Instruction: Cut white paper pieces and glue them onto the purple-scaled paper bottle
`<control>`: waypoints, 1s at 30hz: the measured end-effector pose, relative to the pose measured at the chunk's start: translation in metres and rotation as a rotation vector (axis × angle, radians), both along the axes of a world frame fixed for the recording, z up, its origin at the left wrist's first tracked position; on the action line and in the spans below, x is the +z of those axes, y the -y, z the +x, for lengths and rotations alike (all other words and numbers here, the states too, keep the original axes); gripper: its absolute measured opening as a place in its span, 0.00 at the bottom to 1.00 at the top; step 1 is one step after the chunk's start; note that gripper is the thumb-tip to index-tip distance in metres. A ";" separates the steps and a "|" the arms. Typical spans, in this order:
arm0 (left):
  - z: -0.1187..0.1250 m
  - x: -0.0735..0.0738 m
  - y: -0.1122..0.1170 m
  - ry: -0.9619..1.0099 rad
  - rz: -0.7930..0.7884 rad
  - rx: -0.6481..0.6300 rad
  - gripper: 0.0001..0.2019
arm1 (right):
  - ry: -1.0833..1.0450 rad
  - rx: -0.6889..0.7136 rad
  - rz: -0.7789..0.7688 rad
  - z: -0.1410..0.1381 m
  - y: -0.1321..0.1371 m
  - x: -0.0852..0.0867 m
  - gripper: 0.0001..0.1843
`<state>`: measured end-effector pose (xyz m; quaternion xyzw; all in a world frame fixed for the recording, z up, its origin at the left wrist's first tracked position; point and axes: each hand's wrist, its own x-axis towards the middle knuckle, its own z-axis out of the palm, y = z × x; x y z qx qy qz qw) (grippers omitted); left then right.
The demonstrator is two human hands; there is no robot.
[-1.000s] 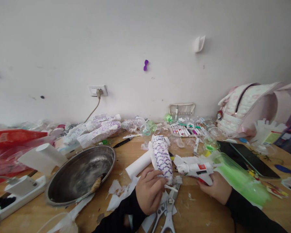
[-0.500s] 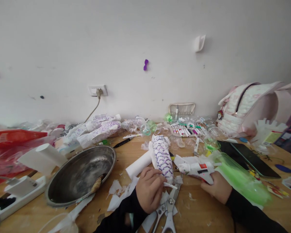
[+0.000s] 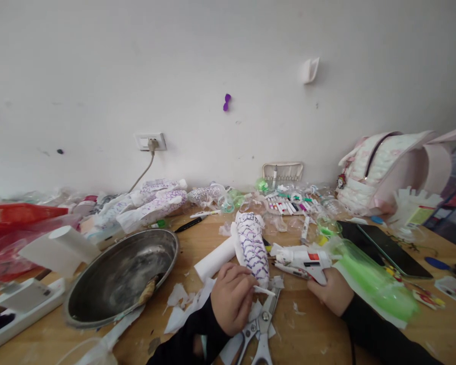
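My left hand (image 3: 231, 296) is closed in a pinch on a small white strip (image 3: 265, 291), right at the near end of a paper-wrapped bottle (image 3: 252, 246) drawn with purple scales that lies on the wooden table (image 3: 311, 339). My right hand (image 3: 332, 290) grips the handle of a white glue gun (image 3: 303, 258), whose nozzle points left toward the bottle. Both sleeves are black.
Scissors (image 3: 261, 329) lie just below my hands among paper scraps. A steel bowl (image 3: 119, 276) with a brush sits left, a white paper roll (image 3: 215, 258) beside the bottle. Green plastic (image 3: 368, 284), a dark tablet (image 3: 387, 248), markers (image 3: 289, 205) and a pink backpack (image 3: 380, 167) lie right.
The view shifted slightly right and down. My right hand has brought the glue gun a little left, closer to the bottle. My left hand keeps its pinch.
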<state>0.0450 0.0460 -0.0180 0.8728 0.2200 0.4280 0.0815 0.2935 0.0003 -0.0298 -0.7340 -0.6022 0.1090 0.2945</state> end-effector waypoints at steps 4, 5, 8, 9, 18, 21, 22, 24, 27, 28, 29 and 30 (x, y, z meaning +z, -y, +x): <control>0.000 0.000 0.001 0.000 -0.003 0.008 0.11 | -0.003 0.001 -0.016 0.000 0.000 0.003 0.10; 0.000 0.000 0.001 0.001 -0.008 0.007 0.11 | -0.001 0.015 -0.016 -0.001 0.001 0.004 0.10; -0.001 0.000 0.001 0.010 -0.015 0.003 0.11 | 0.013 0.047 -0.015 0.000 0.003 0.009 0.09; -0.002 -0.001 0.001 0.013 -0.014 0.002 0.11 | 0.021 0.053 -0.010 0.000 0.004 0.010 0.08; -0.002 -0.001 -0.001 0.035 -0.051 0.052 0.11 | 0.012 0.145 -0.020 0.003 0.010 0.008 0.10; -0.002 0.001 0.000 0.038 -0.058 0.061 0.11 | 0.020 0.131 -0.006 0.001 0.013 0.013 0.08; -0.002 0.002 0.000 0.037 -0.058 0.069 0.11 | 0.015 0.104 0.000 0.000 0.016 0.015 0.07; -0.002 0.003 0.000 0.034 -0.057 0.100 0.11 | -0.037 0.015 -0.043 -0.001 0.023 0.018 0.10; -0.001 0.006 0.000 0.034 -0.065 0.187 0.10 | -0.172 -0.080 -0.159 0.004 0.037 0.014 0.22; -0.001 0.006 0.000 0.032 -0.077 0.212 0.10 | -0.181 -0.092 -0.169 0.007 0.041 0.011 0.24; -0.001 0.007 0.000 0.030 -0.092 0.228 0.10 | -0.161 -0.103 -0.159 0.011 0.046 0.008 0.25; -0.001 0.007 -0.001 0.029 -0.111 0.235 0.10 | -0.115 -0.108 -0.146 0.015 0.050 0.004 0.25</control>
